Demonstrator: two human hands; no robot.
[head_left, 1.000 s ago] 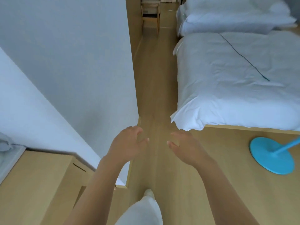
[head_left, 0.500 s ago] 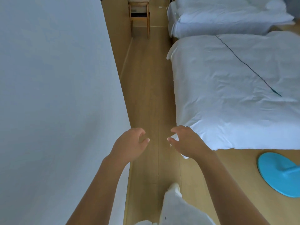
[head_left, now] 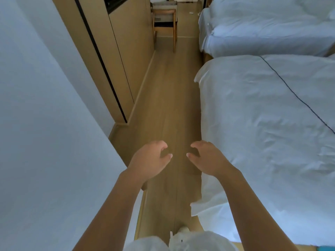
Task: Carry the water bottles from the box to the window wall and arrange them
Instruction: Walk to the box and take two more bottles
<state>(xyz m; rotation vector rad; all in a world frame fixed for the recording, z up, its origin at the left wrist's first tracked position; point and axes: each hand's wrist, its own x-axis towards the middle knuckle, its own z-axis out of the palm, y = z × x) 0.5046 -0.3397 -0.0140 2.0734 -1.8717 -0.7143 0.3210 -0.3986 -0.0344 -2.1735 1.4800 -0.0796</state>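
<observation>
— Is either hand carrying anything?
— No. The left hand point(head_left: 151, 161) and the right hand point(head_left: 208, 158) are loosely curled and empty, level over the floor point(head_left: 174, 98).
— The bottles, the box?
— Out of view; neither hand looks nearer.

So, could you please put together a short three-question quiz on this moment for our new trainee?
1. True or false: the left hand holds a water bottle.
2. What lies directly beside the right hand: A) white bed, B) box, C) window?
3. What furniture stands at the far end of the wooden floor?

Key: 1. False, both hands are empty. 2. A. 3. A wooden chair.
</observation>
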